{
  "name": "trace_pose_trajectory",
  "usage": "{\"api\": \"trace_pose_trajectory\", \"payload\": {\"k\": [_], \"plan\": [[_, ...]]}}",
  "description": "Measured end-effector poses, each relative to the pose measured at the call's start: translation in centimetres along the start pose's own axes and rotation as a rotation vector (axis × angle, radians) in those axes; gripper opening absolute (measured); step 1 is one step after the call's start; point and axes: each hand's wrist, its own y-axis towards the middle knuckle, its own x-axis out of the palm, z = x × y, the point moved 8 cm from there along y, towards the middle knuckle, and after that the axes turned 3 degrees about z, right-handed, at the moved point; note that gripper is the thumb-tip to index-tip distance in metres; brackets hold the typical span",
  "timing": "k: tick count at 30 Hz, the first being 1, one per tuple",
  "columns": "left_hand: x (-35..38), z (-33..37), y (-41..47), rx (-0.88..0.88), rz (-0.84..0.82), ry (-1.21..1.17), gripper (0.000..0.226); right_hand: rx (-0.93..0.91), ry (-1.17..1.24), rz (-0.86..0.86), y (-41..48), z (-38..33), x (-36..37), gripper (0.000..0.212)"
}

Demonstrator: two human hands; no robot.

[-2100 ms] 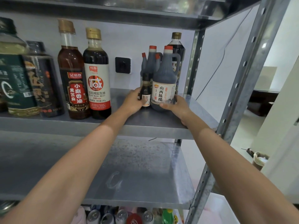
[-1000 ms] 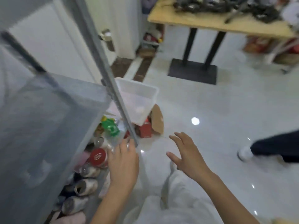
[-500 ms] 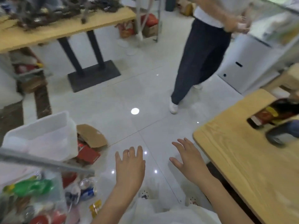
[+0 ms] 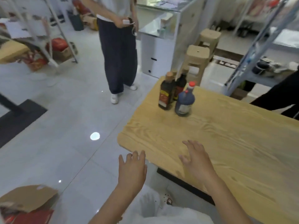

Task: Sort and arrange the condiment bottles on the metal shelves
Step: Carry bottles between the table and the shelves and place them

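Observation:
Three condiment bottles stand upright in a cluster near the far corner of a wooden table (image 4: 226, 143): a dark bottle with a red label (image 4: 166, 94), a taller dark bottle (image 4: 180, 85) behind it, and a blue-grey jug with a red cap (image 4: 185, 101). My left hand (image 4: 131, 168) hovers with fingers spread, just off the table's near corner and over the floor. Over the table's near edge my right hand (image 4: 195, 159) is held the same way. Neither hand holds anything, and both are well short of the bottles. The metal shelves I worked at are out of view.
A person in dark trousers (image 4: 119, 62) stands on the tiled floor beyond the table corner. Two beige plastic stools (image 4: 196, 62) and a white cabinet (image 4: 155, 52) stand behind the table. A metal rack (image 4: 258, 38) rises at right. A cardboard box (image 4: 27, 199) lies at lower left.
I let go of the bottles on the shelf and turned right, away from it. The wooden table with its bottles has come into fuller view, and both empty hands now reach toward it.

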Motion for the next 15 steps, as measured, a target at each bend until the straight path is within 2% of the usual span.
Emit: {"api": "trace_pose_trajectory", "payload": {"k": [7,15], "plan": [[-0.4,7.4,6.1,-0.018,-0.047,-0.026,0.054,0.031,0.021,0.008,3.5,7.1,-3.5,0.058],[0.3,7.6,12.2,-0.045,-0.057,-0.04,0.059,0.033,0.107,0.022,9.2,7.9,-5.4,0.061]]}}
